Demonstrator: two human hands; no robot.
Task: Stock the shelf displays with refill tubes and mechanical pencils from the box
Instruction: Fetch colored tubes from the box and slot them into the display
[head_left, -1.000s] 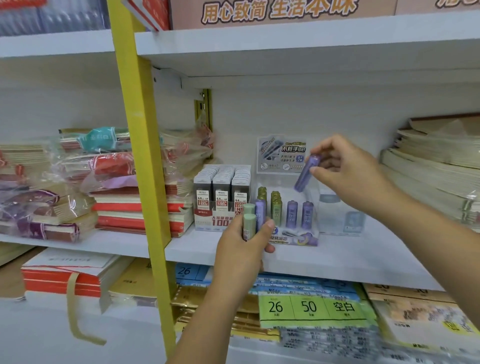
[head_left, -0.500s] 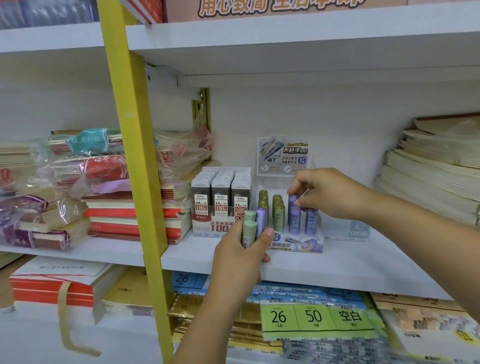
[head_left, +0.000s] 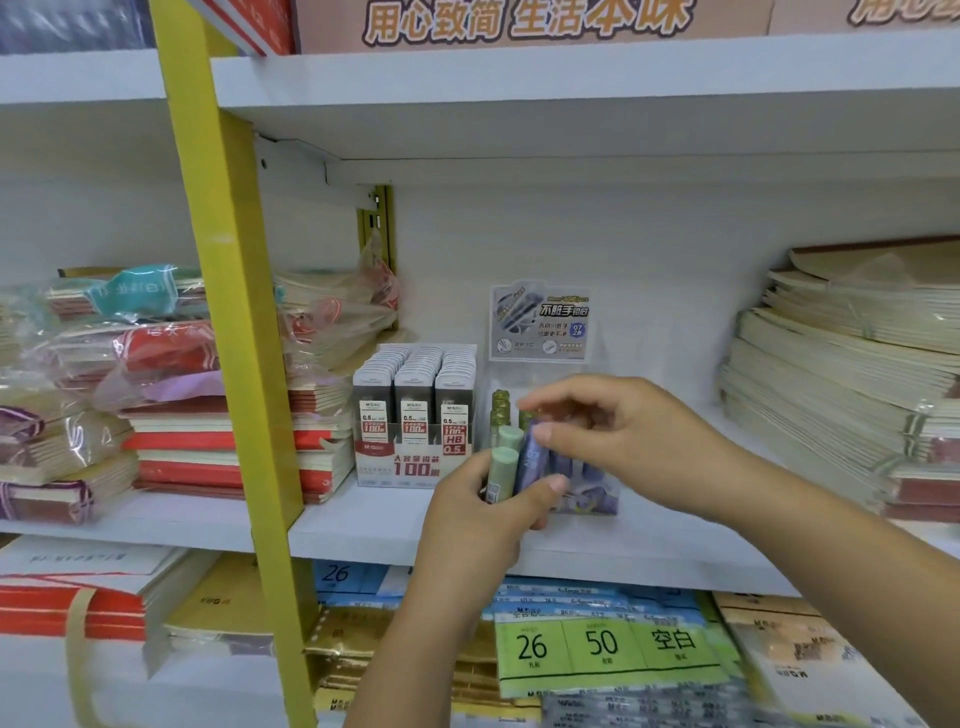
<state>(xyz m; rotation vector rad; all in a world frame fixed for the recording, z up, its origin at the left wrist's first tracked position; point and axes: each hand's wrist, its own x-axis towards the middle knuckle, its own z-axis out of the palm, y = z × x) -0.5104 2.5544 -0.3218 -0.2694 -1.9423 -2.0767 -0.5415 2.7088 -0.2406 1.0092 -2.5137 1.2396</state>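
Green tubes (head_left: 503, 470), purple tube (head_left: 530, 462), upright, bunched

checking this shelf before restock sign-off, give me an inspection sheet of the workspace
surface: white shelf board carries displays and notebooks
job's things: clear display stand holds some tubes; green tubes and purple tube in hand
clutter: lead refill boxes left of the stand; notebook stacks either side
grippers: left hand grips the tubes; right hand fingertips at the purple tube, grip unclear
cables: nothing seen
surroundings: yellow upright, stock on shelf below
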